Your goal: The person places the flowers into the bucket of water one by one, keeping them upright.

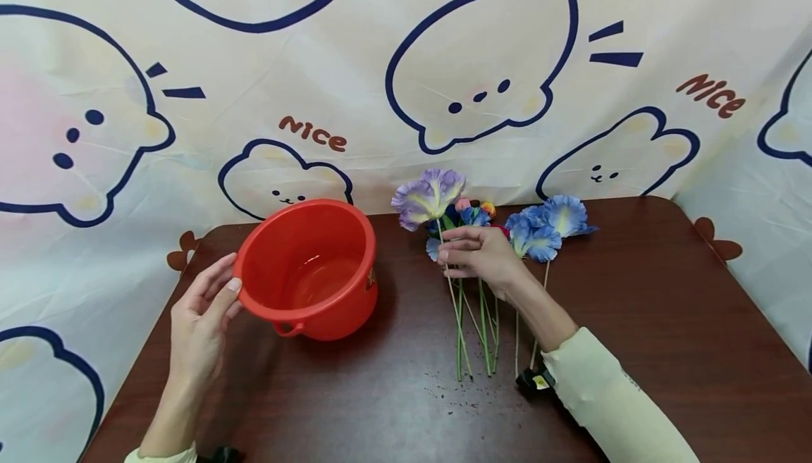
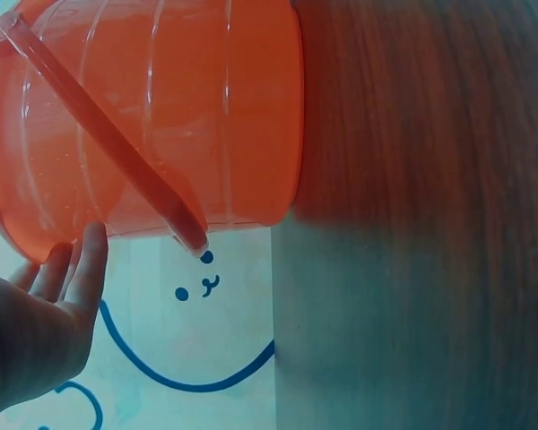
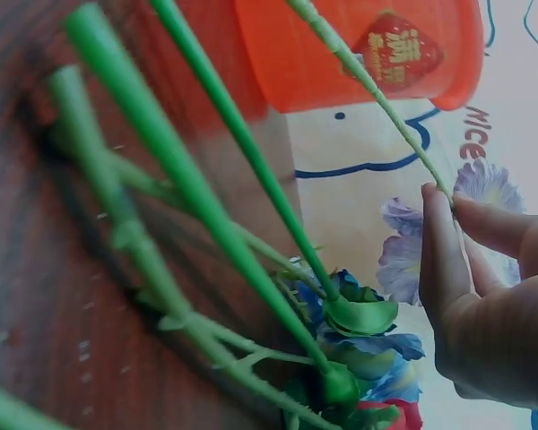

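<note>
Well, red bucket [image 1: 347, 309] — left hand [image 1: 201, 318] gripping, flowers [image 1: 474, 216] outside

The person is wearing pale yellow-green sleeves; the right sleeve [image 1: 624, 401] is wrinkling softly, while the left sleeve [image 1: 163, 456] is barely showing. Beside the right cuff, a small black piece [image 1: 526, 380] is bearing a yellow-and-white label [image 1: 541, 382]. The fingers [image 3: 437, 255] are showing bare.

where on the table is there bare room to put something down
Bare table lies right of the blue flowers and the right sleeve, and in front of the red bucket, left of the stems. It is crowded at the back middle, where flower heads bunch behind the right hand.
</note>
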Demonstrator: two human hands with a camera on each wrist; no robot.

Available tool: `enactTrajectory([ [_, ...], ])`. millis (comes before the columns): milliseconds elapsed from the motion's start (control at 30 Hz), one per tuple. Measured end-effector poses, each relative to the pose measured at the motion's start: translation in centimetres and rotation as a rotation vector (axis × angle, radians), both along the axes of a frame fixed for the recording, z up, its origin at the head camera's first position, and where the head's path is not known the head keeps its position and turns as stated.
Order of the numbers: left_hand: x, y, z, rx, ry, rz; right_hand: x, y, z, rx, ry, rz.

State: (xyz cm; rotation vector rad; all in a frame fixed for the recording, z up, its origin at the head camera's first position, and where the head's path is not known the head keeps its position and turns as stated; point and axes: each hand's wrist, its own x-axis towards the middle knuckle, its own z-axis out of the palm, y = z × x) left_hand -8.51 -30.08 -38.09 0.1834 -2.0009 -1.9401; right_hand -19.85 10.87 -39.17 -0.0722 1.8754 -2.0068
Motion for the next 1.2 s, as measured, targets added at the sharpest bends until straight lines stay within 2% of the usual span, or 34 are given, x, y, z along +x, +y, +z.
enactTrajectory([
  [200,0.2,-0.2,0.4,-0.009,-0.004,0.019,-1.2,-0.3,0.7,-0.076,-0.023,-0.019],
  [333,0.1,-0.1,0.6,-0.007,0.001,0.017,-1.5,-0.9,2.0,-0.124,-0.003,-0.024],
  [633,-0.3,0.1,0.9,0.003,0.023,-0.034,-0.1,-1.5,5.5,-0.242,0.108,-0.048],
  [833,-0.3,0.2,0.8,0.01,0.023,-0.041,0.8,-1.6,6.8,-0.225,0.158,-0.039],
  [1200,0.1,0.0,0.5,0.002,0.003,-0.023,0.1,-3.8,9.1,-0.158,0.21,0.005],
])
